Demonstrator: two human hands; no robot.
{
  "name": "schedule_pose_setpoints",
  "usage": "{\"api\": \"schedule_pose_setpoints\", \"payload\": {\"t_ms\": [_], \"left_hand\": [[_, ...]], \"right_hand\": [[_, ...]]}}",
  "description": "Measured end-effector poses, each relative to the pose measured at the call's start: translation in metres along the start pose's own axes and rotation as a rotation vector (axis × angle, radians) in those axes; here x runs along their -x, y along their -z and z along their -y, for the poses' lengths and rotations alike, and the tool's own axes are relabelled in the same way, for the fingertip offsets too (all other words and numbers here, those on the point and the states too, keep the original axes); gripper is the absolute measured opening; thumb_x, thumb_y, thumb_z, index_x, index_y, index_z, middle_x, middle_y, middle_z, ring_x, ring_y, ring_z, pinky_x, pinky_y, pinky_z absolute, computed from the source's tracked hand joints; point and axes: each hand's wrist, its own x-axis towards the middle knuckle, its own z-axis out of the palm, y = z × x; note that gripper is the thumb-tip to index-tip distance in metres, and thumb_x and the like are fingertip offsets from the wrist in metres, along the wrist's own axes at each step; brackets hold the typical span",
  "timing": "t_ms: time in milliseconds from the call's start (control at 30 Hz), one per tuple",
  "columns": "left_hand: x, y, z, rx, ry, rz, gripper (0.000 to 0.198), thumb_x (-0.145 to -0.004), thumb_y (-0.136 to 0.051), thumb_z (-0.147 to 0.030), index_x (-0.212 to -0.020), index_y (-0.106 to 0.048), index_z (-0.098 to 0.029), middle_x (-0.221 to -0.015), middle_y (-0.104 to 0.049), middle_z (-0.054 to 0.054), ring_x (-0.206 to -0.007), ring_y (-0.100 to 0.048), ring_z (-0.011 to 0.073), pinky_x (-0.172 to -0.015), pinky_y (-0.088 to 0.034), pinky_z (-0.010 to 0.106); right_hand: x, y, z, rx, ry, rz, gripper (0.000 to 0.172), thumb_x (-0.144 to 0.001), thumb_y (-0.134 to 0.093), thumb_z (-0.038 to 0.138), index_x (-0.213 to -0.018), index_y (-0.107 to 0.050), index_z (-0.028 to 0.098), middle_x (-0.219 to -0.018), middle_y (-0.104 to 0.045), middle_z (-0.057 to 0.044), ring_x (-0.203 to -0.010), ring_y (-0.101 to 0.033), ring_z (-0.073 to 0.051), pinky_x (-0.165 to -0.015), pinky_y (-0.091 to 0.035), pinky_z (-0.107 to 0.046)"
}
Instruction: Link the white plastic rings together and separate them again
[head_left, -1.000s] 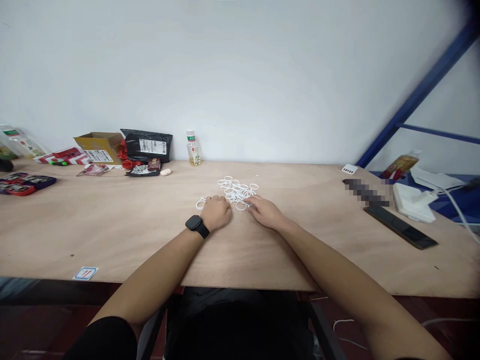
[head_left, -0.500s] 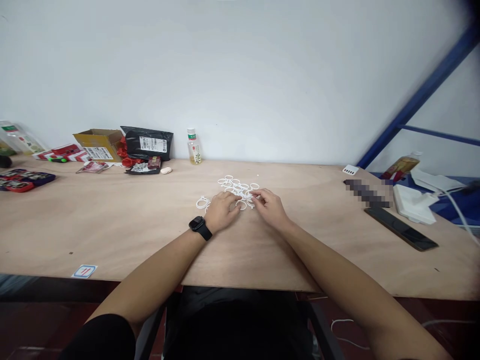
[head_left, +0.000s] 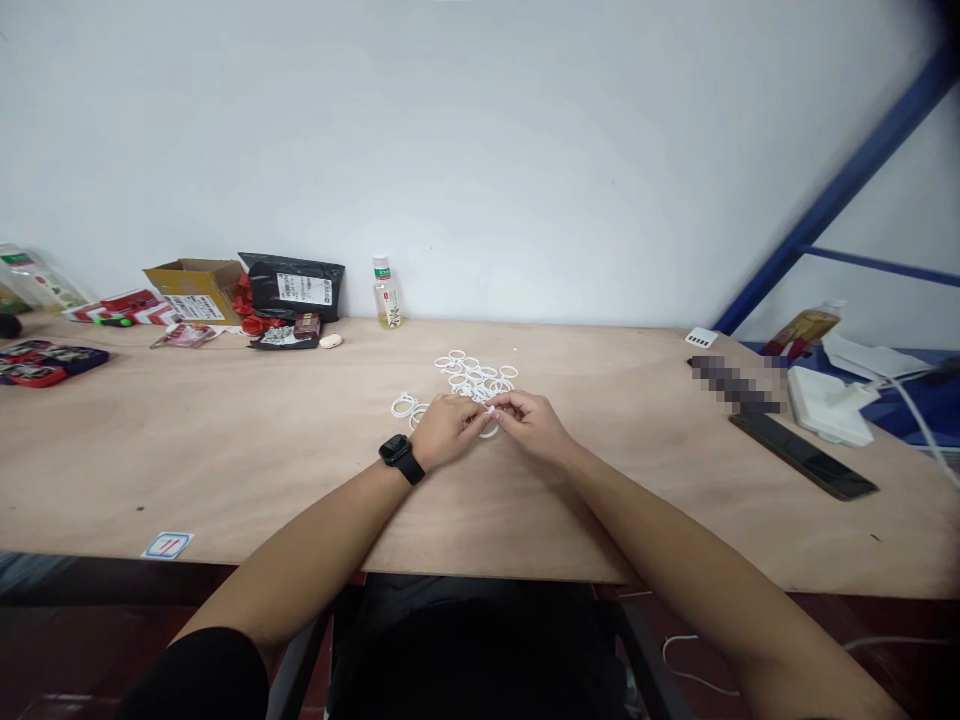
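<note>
A pile of several white rings (head_left: 475,376) lies on the wooden table (head_left: 225,450), with two more rings (head_left: 405,407) a little to the left. My left hand (head_left: 444,430), a black watch (head_left: 397,456) on its wrist, and my right hand (head_left: 532,422) meet just in front of the pile. Both hands are closed in a pinch on one white ring (head_left: 490,424) held between them, just above the table.
Along the back left stand a cardboard box (head_left: 193,288), a black parcel bag (head_left: 294,288), red packets and a small bottle (head_left: 387,294). At the right lie a black phone (head_left: 802,456), a white box (head_left: 828,404) and cables. A blue frame (head_left: 840,190) rises at the right.
Both hands came off the table beside the pile and drew together. They now pinch one white ring between them.
</note>
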Motion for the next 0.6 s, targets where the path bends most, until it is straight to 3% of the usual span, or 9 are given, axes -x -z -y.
{"api": "schedule_pose_setpoints", "payload": {"t_ms": [433, 600], "left_hand": [[0.0012, 0.0001, -0.0023, -0.039, -0.019, -0.006, 0.038, -0.096, -0.042, -0.038, -0.076, -0.066, -0.018, -0.072, -0.068, 0.003, -0.073, -0.06, 0.0159, -0.074, -0.038, 0.03], [0.0018, -0.0014, -0.002, -0.038, -0.042, -0.01, 0.034, -0.096, -0.043, -0.038, -0.081, -0.067, -0.019, -0.073, -0.068, 0.002, -0.074, -0.06, 0.0159, -0.076, -0.038, 0.031]], "right_hand": [[-0.0005, -0.0019, -0.0048, -0.114, -0.06, 0.037, 0.018, -0.076, -0.06, 0.027, -0.086, -0.071, 0.016, -0.069, -0.066, 0.0, -0.056, -0.052, -0.01, -0.052, -0.039, -0.021], [-0.0006, -0.0049, 0.0005, -0.155, -0.128, -0.008, 0.015, -0.069, -0.059, 0.021, -0.079, -0.069, 0.015, -0.068, -0.066, 0.0, -0.058, -0.055, -0.011, -0.054, -0.041, -0.021]]}}
